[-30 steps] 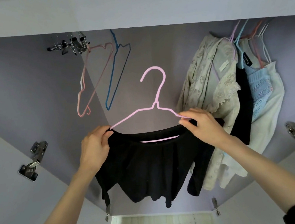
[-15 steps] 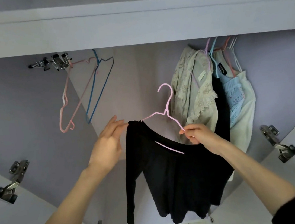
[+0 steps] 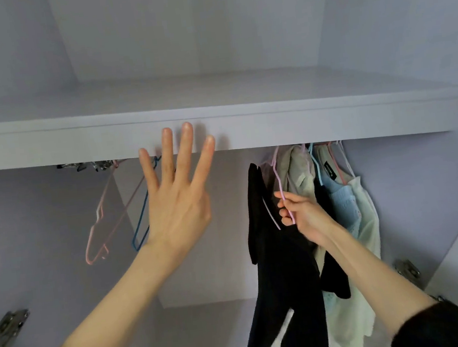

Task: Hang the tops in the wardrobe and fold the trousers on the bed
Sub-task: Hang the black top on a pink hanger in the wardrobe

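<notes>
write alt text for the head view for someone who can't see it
The right hand pinches a pink hanger carrying a black top, its hook up at the wardrobe rail beside other hung tops. The left hand is raised, open, fingers spread, in front of the shelf edge. Two empty hangers hang at left.

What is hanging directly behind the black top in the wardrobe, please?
Behind the black top hangs a cream lace top, then a light blue knit and a pale top. The rail is hidden by the shelf.
</notes>
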The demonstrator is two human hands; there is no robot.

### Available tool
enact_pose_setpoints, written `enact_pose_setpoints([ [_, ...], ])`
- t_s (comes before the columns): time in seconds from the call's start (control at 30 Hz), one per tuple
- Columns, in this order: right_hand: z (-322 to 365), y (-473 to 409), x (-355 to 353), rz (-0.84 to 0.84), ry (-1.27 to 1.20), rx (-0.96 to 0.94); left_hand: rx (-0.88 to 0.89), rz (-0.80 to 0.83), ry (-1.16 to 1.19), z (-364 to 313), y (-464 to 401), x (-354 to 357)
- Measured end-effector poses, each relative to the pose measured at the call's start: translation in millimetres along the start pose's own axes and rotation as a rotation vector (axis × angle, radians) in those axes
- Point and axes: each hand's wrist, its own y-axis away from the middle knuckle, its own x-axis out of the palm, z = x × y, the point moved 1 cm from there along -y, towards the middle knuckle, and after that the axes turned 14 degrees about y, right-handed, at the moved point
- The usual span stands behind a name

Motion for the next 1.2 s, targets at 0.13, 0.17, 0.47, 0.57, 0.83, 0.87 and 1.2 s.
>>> enact_pose_setpoints([
  [0.13,22.9,-16.5,-2.9,-0.022,0.022,-0.047,-0.026,0.034,-0.037,-0.1,-7.4,1.9],
  [0.17,27.8,-20.9,-2.5,-0.035,0.016,-0.052,-0.025,0.041,-0.043,0.5,-7.0,2.1],
  [0.47,49.0,-66.1,-2.1,-0.157,-0.007,0.016,0.016,0.046,-0.093,3.2,-5.5,3.5],
  [0.57,43.4,-72.9,-6.7,-0.229,0.119,0.083,0.02,0.043,-0.103,3.3,-5.5,3.8],
  [0.83,30.2,-69.3,-35.8,-0.536,0.233,0.167,-0.005,0.043,-0.12,0.0,-7.1,3.1],
  [0.87,29.7,-67.7,-39.5,-0.58,0.264,0.157,-0.02,0.05,-0.122,-2.8,-6.6,3.7],
  [1.2,27.6,-23.4,-16.9,-0.499,1.116,-0.207,-0.238,0.251,-0.008,-20.9,40.8,-1.3],
])
